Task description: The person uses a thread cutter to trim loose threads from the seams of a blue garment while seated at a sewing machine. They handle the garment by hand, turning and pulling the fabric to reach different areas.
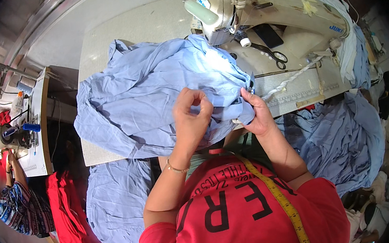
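A light blue shirt (138, 89) lies crumpled over the sewing table, lit brightly beneath the sewing machine head (218, 15). My right hand (258, 116) grips a narrow folded band of it, like a collar or cuff, at the table's near edge, thumb on top. Just left of that, my left hand (193, 114) is raised over the cloth with its fingers curled and thumb and forefinger pinched. Whatever is in that pinch, if anything, is too small to see.
Black scissors (271, 55) and a dark phone (268, 35) rest on the machine bed. A twisted white cord (292, 77) runs to the right. More blue garments (345, 138) hang at right and at lower left (117, 202). At far left, a co-worker's arm (18, 175) reaches another machine.
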Available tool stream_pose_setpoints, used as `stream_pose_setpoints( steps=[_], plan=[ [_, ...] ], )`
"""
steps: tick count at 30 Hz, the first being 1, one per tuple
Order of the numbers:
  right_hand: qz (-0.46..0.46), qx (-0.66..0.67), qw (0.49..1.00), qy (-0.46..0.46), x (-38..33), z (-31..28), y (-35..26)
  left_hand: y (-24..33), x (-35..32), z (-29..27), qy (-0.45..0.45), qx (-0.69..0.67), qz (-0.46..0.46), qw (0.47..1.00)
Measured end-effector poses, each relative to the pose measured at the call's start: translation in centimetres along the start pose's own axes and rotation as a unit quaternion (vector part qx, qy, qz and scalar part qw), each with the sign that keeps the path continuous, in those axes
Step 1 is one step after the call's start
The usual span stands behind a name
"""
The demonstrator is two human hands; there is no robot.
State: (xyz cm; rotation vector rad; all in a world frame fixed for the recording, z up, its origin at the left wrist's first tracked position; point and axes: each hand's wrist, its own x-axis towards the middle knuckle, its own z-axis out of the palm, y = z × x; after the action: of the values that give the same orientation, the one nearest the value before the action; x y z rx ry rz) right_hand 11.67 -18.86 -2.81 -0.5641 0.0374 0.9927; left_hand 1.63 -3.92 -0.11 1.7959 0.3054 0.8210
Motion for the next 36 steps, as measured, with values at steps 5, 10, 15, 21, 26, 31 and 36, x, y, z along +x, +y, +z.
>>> stream_pose_setpoints(
  steps=[5,10,15,21,26,31,36],
  plan=[
    [-0.004,-0.007,1.000,0.023,-0.1,0.6,-0.1,3.9,-3.0,-1.9,-0.357,-0.054,0.066,0.930],
    [-0.060,-0.112,0.991,0.030,-0.4,-0.3,-1.4,4.9,-4.2,-0.7,-0.408,0.113,0.180,0.888],
    [-0.144,-0.379,0.909,0.099,-1.2,-0.1,-4.4,4.5,-4.7,-2.1,-0.444,0.165,0.147,0.868],
    [-0.264,-0.749,0.573,0.205,-1.9,-0.5,-7.8,3.0,-0.9,-7.4,-0.221,0.205,0.076,0.951],
    [-0.173,-0.879,0.390,0.214,-0.9,0.6,-7.9,-0.4,2.6,-9.5,-0.151,0.357,0.099,0.916],
    [-0.374,-0.839,0.382,0.099,0.2,1.7,-6.9,-1.9,5.1,-8.9,-0.181,0.386,0.184,0.886],
    [-0.372,-0.777,0.501,-0.089,2.1,9.2,-1.1,-3.9,6.5,-8.9,-0.226,0.363,0.224,0.876]
  ],
)
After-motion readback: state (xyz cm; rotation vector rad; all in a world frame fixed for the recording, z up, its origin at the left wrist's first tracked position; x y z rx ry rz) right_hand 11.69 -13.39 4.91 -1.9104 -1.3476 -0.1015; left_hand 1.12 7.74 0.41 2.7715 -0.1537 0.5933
